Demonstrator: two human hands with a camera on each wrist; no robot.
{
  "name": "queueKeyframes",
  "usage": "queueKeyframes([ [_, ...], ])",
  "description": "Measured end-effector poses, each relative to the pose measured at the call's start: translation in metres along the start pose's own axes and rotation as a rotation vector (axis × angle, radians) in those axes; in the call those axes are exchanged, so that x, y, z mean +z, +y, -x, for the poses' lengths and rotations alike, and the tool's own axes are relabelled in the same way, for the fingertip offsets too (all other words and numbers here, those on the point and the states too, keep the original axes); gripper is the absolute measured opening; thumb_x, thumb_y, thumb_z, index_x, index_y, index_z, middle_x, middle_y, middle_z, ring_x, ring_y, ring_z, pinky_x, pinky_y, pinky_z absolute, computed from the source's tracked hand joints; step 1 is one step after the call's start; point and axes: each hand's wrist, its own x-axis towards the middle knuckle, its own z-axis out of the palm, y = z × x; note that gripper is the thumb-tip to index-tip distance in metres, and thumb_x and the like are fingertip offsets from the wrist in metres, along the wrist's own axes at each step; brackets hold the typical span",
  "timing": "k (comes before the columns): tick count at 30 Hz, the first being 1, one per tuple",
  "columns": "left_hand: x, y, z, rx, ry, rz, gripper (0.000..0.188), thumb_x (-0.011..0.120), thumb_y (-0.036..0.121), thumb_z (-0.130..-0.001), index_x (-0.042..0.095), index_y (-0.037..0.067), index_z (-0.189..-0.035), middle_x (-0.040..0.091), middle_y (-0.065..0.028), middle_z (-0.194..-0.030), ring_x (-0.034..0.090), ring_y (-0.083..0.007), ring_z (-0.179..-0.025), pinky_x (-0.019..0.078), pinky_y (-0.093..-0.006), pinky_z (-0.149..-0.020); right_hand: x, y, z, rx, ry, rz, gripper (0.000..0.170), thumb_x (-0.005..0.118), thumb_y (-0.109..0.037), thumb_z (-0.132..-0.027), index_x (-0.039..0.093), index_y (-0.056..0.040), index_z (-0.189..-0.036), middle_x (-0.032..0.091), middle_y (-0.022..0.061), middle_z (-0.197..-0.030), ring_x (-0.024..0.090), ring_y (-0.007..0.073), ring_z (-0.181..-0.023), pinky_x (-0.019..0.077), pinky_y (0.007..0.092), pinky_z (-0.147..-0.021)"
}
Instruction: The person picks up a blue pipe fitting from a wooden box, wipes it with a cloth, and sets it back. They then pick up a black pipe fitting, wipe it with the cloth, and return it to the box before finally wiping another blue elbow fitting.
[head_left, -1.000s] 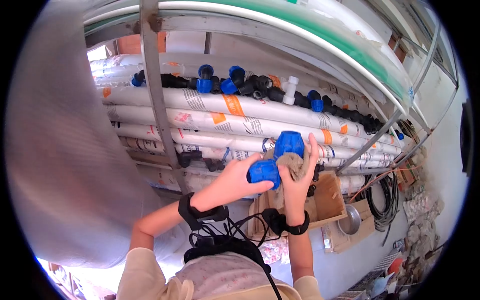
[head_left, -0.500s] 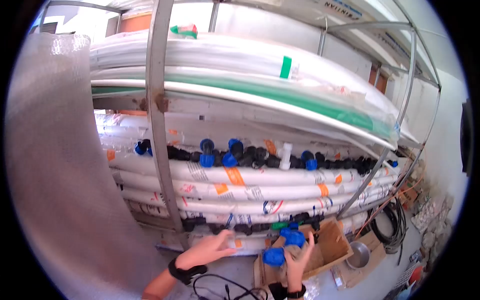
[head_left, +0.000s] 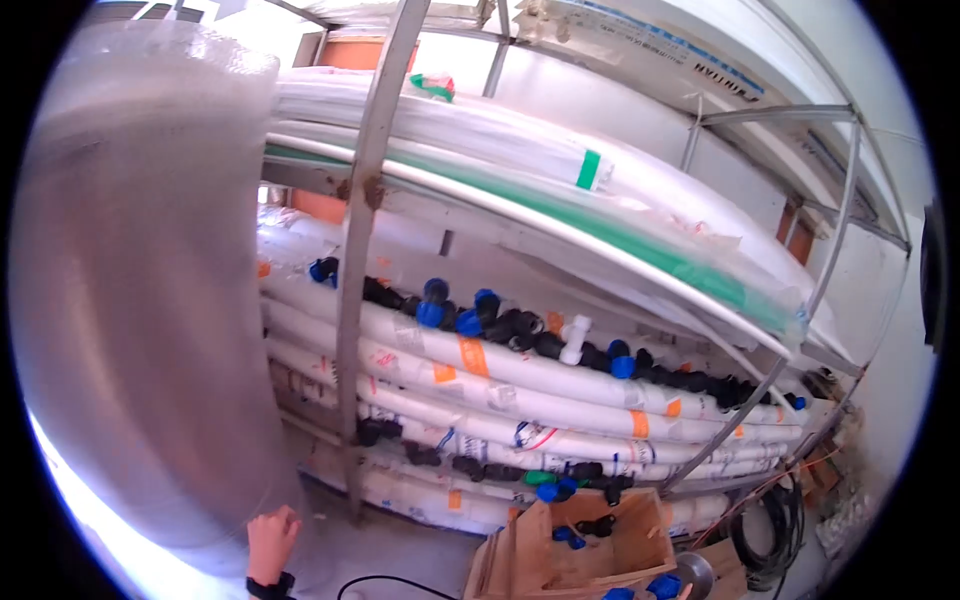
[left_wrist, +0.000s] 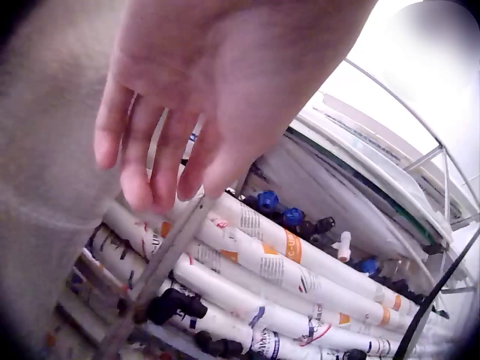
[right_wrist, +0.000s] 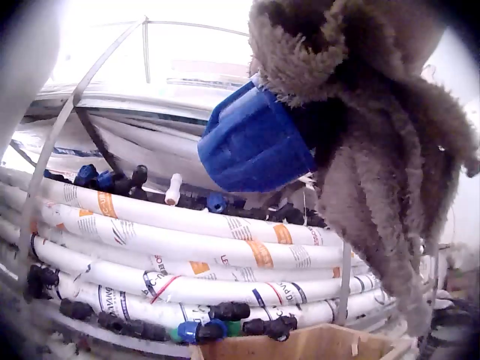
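Note:
My left hand (head_left: 272,545) is beside the tall plastic-wrapped roll (head_left: 160,300) at the left of the head view. It holds nothing; in the left wrist view its fingers (left_wrist: 139,176) hang loosely bent. A compression pipe fitting with blue nuts (right_wrist: 255,142) shows in the right wrist view, a shaggy brown cloth (right_wrist: 390,165) draped against it. My right hand grips the fitting with the cloth and is mostly hidden behind it. Only the fitting's two blue ends (head_left: 663,586) show at the bottom edge of the head view.
A metal rack with an upright post (head_left: 368,200) holds stacked white pipes (head_left: 560,395). Black and blue fittings (head_left: 520,325) line the top pipes. Below stands an open wooden box (head_left: 640,540) with a few fittings inside. A metal bowl (head_left: 697,575) and coiled black hose (head_left: 765,525) lie to its right.
Both hands were on the fitting. My left hand has let go and moved far left to the wrapped roll. The fitting has dropped lower in the head view, which now shows more upper rack.

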Motion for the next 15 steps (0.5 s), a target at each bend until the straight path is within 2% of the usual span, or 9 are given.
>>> queueKeyframes([
  [2,-0.005,0.002,0.023,0.045,0.050,-0.065,0.010,0.060,0.012,-0.068,0.056,0.007,-0.076,0.057,-0.0083,-0.062,0.056,-0.0283,-0.058,0.0430,-0.0381,-0.051,-0.005,0.004,0.006,0.070,-0.047,-0.033,0.074,0.070,-0.006,-0.066,0.029,0.0016,-0.128,0.041,0.0223,-0.123,0.041,0.0304,-0.112,0.0314,0.0360,-0.094],
  [3,-0.008,0.004,0.029,0.049,0.040,-0.057,0.011,0.059,0.011,-0.068,0.055,0.007,-0.077,0.057,-0.0083,-0.062,0.056,-0.0285,-0.058,0.0428,-0.0383,-0.051,-0.004,0.013,0.007,0.026,-0.080,-0.149,0.073,0.069,-0.008,-0.069,0.028,0.0042,-0.128,0.038,0.0220,-0.125,0.040,0.0300,-0.113,0.0307,0.0360,-0.095],
  [6,-0.021,0.002,0.046,0.062,0.036,-0.072,0.017,0.057,0.008,-0.069,0.056,0.008,-0.086,0.057,-0.0091,-0.066,0.057,-0.0284,-0.059,0.0435,-0.0370,-0.053,-0.004,0.023,0.009,-0.070,-0.107,-0.108,0.073,0.069,-0.010,-0.070,0.027,0.0059,-0.127,0.036,0.0217,-0.127,0.039,0.0302,-0.114,0.0298,0.0363,-0.096],
  [11,-0.056,0.022,0.067,0.037,0.046,-0.011,0.023,0.059,0.010,-0.068,0.057,0.007,-0.091,0.057,-0.0081,-0.070,0.057,-0.0260,-0.061,0.0440,-0.0351,-0.054,-0.005,0.019,0.016,-0.102,-0.092,-0.239,0.072,0.070,-0.010,-0.069,0.030,0.0034,-0.127,0.040,0.0222,-0.124,0.041,0.0320,-0.113,0.0318,0.0373,-0.095],
  [15,-0.049,0.008,0.074,0.058,0.014,-0.098,0.026,0.062,0.012,-0.067,0.056,0.007,-0.093,0.057,-0.0078,-0.070,0.058,-0.0259,-0.062,0.0441,-0.0355,-0.054,-0.010,0.029,0.021,-0.249,-0.055,-0.101,0.071,0.070,-0.009,-0.069,0.030,0.0035,-0.127,0.041,0.0219,-0.123,0.042,0.0315,-0.111,0.0331,0.0368,-0.094],
])
